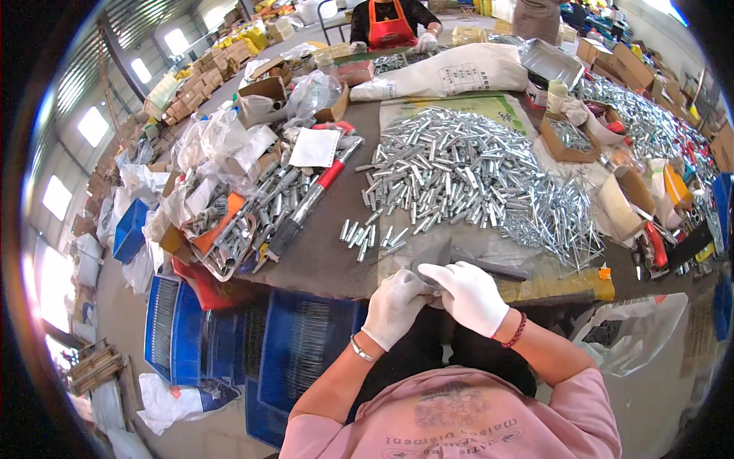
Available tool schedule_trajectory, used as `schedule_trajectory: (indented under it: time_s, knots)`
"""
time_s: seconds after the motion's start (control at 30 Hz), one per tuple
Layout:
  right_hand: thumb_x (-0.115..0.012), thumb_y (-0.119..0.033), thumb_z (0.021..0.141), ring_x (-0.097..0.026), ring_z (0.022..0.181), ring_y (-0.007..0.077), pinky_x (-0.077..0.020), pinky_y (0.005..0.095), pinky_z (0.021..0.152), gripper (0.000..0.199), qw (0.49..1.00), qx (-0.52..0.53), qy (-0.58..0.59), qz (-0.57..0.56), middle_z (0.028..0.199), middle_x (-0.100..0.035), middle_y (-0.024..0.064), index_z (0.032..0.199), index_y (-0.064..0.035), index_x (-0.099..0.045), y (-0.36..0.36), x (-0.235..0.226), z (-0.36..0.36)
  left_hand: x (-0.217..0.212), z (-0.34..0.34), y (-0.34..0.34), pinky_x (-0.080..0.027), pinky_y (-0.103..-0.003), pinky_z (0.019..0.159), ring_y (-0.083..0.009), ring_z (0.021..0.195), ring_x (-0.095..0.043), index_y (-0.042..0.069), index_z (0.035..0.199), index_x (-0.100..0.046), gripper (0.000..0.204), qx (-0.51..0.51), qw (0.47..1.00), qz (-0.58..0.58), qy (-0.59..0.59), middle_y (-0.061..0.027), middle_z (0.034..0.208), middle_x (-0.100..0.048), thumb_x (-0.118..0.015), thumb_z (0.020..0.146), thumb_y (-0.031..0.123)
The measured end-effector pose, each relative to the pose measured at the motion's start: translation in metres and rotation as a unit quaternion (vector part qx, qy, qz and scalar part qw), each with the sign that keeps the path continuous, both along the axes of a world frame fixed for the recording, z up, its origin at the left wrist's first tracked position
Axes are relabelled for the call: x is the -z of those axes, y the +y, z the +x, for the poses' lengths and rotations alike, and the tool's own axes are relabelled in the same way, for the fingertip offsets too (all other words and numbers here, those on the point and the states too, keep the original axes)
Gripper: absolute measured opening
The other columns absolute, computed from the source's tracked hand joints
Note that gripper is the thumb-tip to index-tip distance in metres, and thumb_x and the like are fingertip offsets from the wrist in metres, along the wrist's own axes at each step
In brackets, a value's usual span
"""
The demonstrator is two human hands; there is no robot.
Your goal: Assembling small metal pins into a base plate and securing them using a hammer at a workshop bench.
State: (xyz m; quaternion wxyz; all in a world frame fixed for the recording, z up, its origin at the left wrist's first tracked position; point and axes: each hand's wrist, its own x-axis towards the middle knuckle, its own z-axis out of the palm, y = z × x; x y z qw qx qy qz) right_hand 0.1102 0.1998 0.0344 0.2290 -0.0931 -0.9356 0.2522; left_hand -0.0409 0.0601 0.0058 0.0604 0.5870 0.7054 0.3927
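- Head view, pile of silvery metal tubes (459,172) taken as landmark, heaped over the middle of the dark worktable (321,260).
- Left hand (395,306) in a white glove, just nearer the body than the pile, at the table's near edge; fingers curled shut and pressed against the other hand; whatever sits inside hidden, so cannot tell what is gripped.
- Right hand (468,294), also white-gloved, touching the left one, just below the pile; fingers folded down over the meeting point, grasp closed, contents too covered to tell.
- Silver bangle (359,350) on the left wrist, red bead bracelet (517,331) on the right wrist.
- Small row of loose tubes (371,233) lying apart from the pile on its left near side, between pile and hands.
- Thinner metal rods (562,218) spilling off the pile's right side.
- Long tool with red-and-black handle (310,203) left of the pile, lying slantwise.
- Clear plastic bags and cardboard boxes (229,145) further left of the pile.
- White sack (451,73) lying beyond the pile.
- Another person in a red apron (390,27) beyond that sack, at the far end.
- Blue crates (229,336) below the table edge, left of the hands.
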Motion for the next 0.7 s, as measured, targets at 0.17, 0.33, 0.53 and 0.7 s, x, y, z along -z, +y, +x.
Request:
schedule_trajectory:
  time_s: [0.17, 0.33, 0.53, 0.7]
  knots:
    - [-0.067, 0.000, 0.087, -0.067, 0.090, 0.0369, -0.0554, 0.0481, 0.082, 0.051, 1.000, -0.014, 0.010, 0.001, 0.095, -0.071, 0.0123, 0.136, -0.0124, -0.065, -0.003, 0.000, -0.001, 0.023, -0.004, 0.003, -0.058, -0.042, 0.088, -0.0317, 0.099, -0.072, 0.008, 0.098, -0.080, 0.017, 0.016, 0.999, 0.035, 0.002, -0.0106, 0.100, -0.074, -0.081, 0.080, 0.006]
    - [-0.068, 0.006, 0.082, -0.067, 0.089, 0.0373, -0.0550, 0.0485, 0.079, 0.050, 0.999, -0.032, -0.001, 0.019, 0.098, -0.073, 0.0151, 0.130, -0.0086, -0.070, -0.013, -0.014, -0.002, 0.026, 0.001, 0.000, -0.057, -0.045, 0.087, -0.0350, 0.097, -0.070, 0.009, 0.096, -0.081, 0.014, 0.007, 1.000, 0.006, -0.023, -0.0143, 0.100, -0.073, -0.077, 0.083, 0.009]
    - [-0.070, 0.002, 0.086, -0.066, 0.089, 0.0391, -0.0529, 0.0509, 0.079, 0.058, 0.992, -0.039, -0.036, 0.112, 0.096, -0.072, 0.0154, 0.143, -0.0098, -0.063, -0.009, -0.004, 0.000, 0.033, 0.004, 0.011, -0.057, -0.046, 0.090, -0.0368, 0.103, -0.068, 0.005, 0.100, -0.075, 0.017, 0.009, 1.000, 0.000, -0.015, -0.0161, 0.108, -0.069, -0.076, 0.083, 0.009]
    - [-0.082, 0.005, 0.075, -0.063, 0.111, 0.0395, -0.0518, 0.0490, 0.097, 0.078, 0.992, 0.018, -0.099, 0.082, 0.116, -0.068, 0.0162, 0.148, -0.0092, -0.060, 0.007, -0.009, 0.012, 0.032, 0.001, 0.008, -0.056, -0.047, 0.083, -0.0344, 0.096, -0.067, 0.009, 0.089, -0.074, 0.008, -0.006, 0.999, 0.037, 0.001, -0.0126, 0.097, -0.064, -0.077, 0.083, 0.013]
